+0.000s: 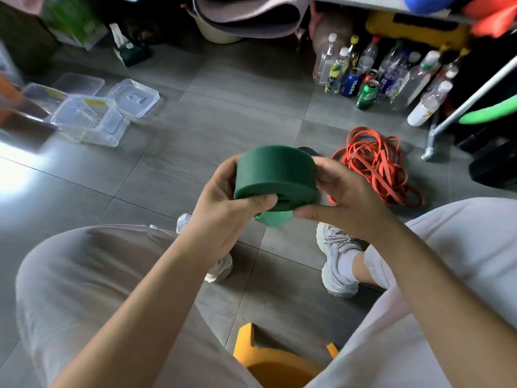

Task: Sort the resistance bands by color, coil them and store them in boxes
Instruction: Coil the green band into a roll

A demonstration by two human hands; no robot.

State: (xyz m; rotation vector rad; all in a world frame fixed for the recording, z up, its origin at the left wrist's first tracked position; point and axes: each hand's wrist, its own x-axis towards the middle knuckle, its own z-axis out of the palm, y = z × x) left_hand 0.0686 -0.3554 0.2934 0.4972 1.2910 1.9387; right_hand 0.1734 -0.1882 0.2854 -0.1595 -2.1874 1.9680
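The grey floor [223, 107] spreads beyond my fingers [260, 201]. Far to their left stand clear boxes [86, 119], blurred. I make out two, with two lids [134, 98] behind, though not surely. Just right of my fingers lies one tangle of orange-red bands [377, 166], too knotted to count, its near edge hidden by my right hand [344, 197]. One dark green band [275, 169], coiled, sits between both hands. My left hand [223, 203] and right hand grasp it, thumbs pressed at its near end, other fingers mostly hidden behind.
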